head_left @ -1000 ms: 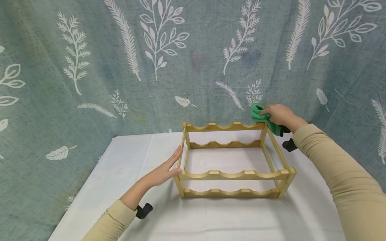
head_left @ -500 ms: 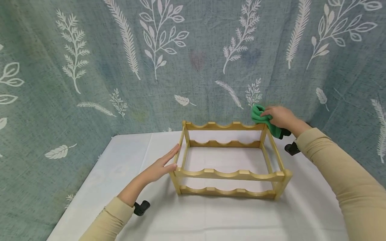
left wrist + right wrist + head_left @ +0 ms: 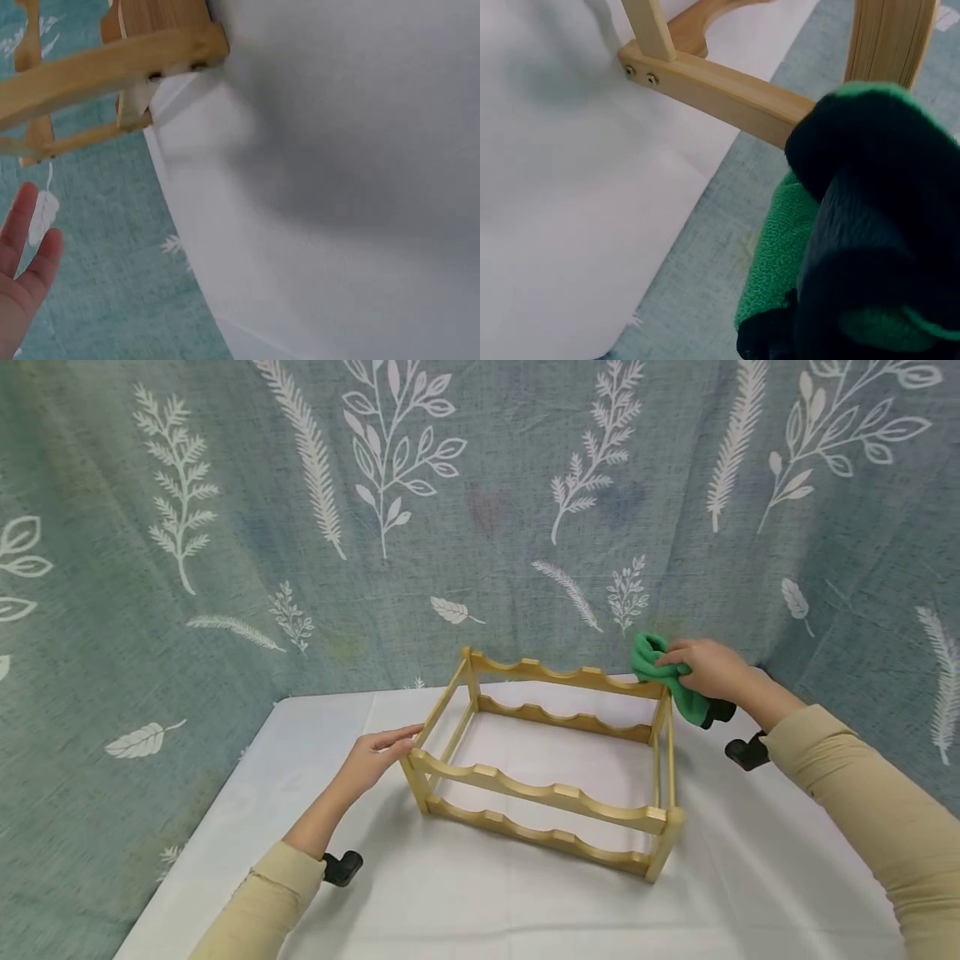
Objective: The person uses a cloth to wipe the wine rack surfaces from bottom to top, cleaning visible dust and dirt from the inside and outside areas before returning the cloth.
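Observation:
A light wooden wine rack [image 3: 551,793] with two tiers of scalloped rails stands on the white-covered table, turned at an angle. At its front left corner my left hand [image 3: 371,762] touches the upper side with extended fingers. Seen from the left wrist, the fingers [image 3: 46,262] are straight and spread close to the rack's end frame [image 3: 112,71]. My right hand [image 3: 712,672] grips a bunched green cloth [image 3: 648,656] at the rack's back right top corner. The cloth [image 3: 776,251] hides that corner and part of the hand in the right wrist view.
A white cloth covers the table [image 3: 315,743]. Close behind it hangs a blue-green curtain [image 3: 510,527] with white leaf prints, which also rises at both sides. A small black wrist camera [image 3: 342,868] sits below the left hand, another [image 3: 747,752] by the right wrist.
The rack has rotated, its front right corner swinging toward the person and left. My left hand has shifted left with the front left corner. My right hand and the green cloth have come slightly nearer.

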A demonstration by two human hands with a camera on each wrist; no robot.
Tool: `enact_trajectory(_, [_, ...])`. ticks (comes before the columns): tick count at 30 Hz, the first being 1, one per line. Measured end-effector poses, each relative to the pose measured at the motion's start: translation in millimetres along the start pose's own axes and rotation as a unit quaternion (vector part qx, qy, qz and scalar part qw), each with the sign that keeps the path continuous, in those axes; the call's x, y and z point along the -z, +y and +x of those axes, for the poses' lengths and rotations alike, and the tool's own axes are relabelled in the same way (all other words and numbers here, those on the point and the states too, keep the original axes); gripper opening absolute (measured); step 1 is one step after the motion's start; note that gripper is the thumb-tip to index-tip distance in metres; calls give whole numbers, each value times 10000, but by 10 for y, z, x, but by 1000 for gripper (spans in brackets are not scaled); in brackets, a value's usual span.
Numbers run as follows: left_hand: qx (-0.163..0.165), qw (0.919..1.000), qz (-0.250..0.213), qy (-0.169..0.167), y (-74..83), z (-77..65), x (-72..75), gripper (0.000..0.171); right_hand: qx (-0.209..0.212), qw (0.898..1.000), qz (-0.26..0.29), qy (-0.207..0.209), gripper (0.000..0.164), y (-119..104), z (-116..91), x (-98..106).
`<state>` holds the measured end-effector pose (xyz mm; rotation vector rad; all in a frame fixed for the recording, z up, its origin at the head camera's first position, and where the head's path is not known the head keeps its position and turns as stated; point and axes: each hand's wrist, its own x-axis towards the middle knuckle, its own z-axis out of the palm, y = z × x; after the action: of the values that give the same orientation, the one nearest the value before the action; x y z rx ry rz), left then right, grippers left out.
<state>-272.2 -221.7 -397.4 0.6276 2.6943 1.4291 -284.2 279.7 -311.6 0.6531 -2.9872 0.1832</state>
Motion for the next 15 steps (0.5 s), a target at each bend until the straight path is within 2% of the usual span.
enact_trajectory(3, [180,9991,-222,304,-26,64,41,44,30,9999,128,16,33,-23,-101,-12])
enact_trajectory(7, [186,9970,-303,695,-61,163,86,44,22,9990,434,118,33,-63,-263,-47])
enact_trajectory(11, [307,9939,-151,1047,-82,255,120,46,129,9970,677,363,33,-112,-429,-101])
enact_trajectory(15, [680,9883,169,1352,-79,373,157,49,459,9931,808,719,32,-173,-571,-149])
